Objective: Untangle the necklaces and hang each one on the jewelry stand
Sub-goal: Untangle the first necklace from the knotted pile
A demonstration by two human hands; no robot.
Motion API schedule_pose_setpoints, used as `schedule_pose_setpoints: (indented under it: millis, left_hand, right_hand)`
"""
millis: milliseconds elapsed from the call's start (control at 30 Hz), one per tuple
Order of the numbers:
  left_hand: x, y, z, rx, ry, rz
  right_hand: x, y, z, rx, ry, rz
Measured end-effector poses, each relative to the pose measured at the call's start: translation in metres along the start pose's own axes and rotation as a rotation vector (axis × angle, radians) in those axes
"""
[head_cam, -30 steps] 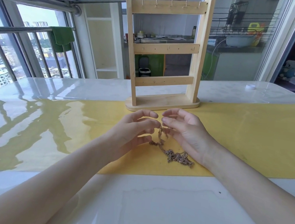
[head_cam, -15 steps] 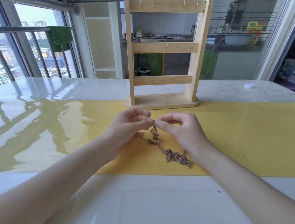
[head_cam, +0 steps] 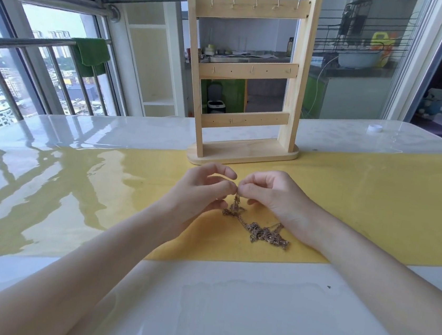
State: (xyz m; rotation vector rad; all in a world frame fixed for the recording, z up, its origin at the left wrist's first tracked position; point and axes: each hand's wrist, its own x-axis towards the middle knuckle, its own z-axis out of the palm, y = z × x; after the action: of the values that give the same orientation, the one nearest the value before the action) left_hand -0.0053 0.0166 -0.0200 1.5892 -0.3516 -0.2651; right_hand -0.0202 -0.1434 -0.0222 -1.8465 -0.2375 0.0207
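Presently, head view: left hand and right hand, fingertips pinched together on one raised end of tangled gold necklaces; remaining chain heaped on yellow table runner. Wooden jewelry stand upright just behind, hooks bare.

We see a glossy white table; beyond our fingers, a wooden jewelry stand; beneath them, tangled necklaces; far right, a white cap.
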Motion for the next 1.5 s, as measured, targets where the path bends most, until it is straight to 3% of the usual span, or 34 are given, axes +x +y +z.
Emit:
schedule_pose_setpoints:
  millis: [167, 367, 500, 633, 1000, 1500]
  left_hand:
    - [-0.002, 0.003, 0.006, -0.038, -0.030, -0.044]
    - [-0.003, 0.001, 0.011, -0.005, 0.008, -0.043]
    - [-0.001, -0.001, 0.004, 0.141, 0.091, -0.006]
    - [-0.001, -0.003, 0.005, 0.185, 0.071, 0.023]
    - [-0.002, 0.000, 0.005, 0.059, -0.070, -0.082]
    - [-0.003, -0.002, 0.004, 0.093, 0.032, -0.017]
  right_hand:
    - [0.002, -0.001, -0.002, 0.105, -0.079, 0.022]
    - [-0.002, -0.004, 0.007, -0.087, 0.073, -0.082]
    - [0.001, -0.002, 0.002, 0.032, 0.162, -0.077]
    - [0.001, 0.000, -0.001, 0.295, 0.089, -0.028]
    - [0.002, -0.002, -0.005, 0.503, 0.105, 0.025]
    - [0.002, 0.000, -0.003, 0.494, 0.050, 0.021]
